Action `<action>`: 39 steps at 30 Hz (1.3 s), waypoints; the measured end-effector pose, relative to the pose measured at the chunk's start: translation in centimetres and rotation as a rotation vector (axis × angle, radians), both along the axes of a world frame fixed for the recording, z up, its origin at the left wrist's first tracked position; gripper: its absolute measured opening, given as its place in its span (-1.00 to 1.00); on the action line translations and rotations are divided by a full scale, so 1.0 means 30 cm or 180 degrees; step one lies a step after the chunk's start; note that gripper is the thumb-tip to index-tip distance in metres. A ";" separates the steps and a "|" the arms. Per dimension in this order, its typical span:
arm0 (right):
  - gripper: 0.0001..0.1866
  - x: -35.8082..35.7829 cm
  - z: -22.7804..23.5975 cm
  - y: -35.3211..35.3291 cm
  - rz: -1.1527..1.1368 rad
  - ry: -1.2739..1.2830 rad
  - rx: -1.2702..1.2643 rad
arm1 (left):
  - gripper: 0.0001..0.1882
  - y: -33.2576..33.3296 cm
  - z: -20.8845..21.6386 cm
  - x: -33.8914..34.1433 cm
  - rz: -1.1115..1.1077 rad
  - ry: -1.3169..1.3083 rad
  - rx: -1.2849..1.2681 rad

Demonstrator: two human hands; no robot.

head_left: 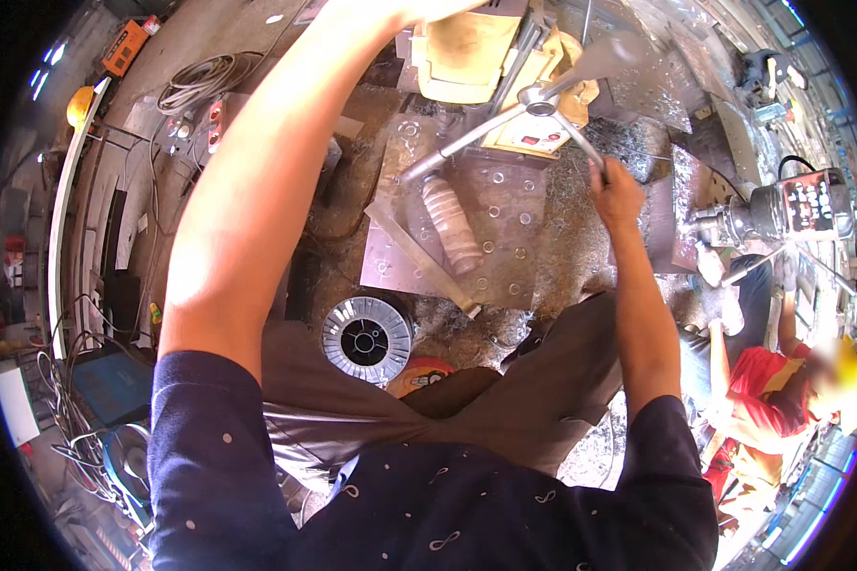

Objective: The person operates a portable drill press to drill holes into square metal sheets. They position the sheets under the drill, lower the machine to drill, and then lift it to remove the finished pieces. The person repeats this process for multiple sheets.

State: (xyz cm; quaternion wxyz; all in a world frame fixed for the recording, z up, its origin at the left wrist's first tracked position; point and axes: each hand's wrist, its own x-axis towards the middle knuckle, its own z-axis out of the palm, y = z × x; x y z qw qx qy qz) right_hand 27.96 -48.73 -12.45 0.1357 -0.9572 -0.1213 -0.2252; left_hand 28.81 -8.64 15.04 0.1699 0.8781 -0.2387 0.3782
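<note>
A yellow drilling machine [457,62] stands in front of me on a steel plate [519,214] marked with several small rings. From its hub spread the metal spokes of a feed handle [540,107]. My right hand [619,197] is closed around the lower right spoke. At the top edge my left hand [424,8] reaches to the upper part of the machine; it is overexposed and cut off by the frame, so its fingers cannot be made out. On the plate lie a brownish ribbed cylinder [450,224] and a flat metal bar [421,255].
Metal shavings [628,147] litter the area around the plate. A wire spool [365,341] stands by my left knee. Coiled cable [209,81] lies at far left. At right, a person in red [767,400] sits by another drilling machine [795,207].
</note>
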 end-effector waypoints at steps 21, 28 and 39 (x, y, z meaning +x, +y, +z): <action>-0.56 0.086 0.303 -0.057 -0.0371 -0.0371 -0.0375 | -0.01 -0.078 -0.080 0.166 0.0601 0.1122 0.0354; -0.35 0.134 0.196 0.053 -0.1457 -0.1218 0.3637 | 0.00 -0.079 -0.062 0.154 0.0540 0.1348 0.0423; 0.02 0.113 0.266 0.358 -0.0615 0.1937 0.6683 | -0.02 -0.073 -0.086 0.153 0.0392 0.1017 0.0278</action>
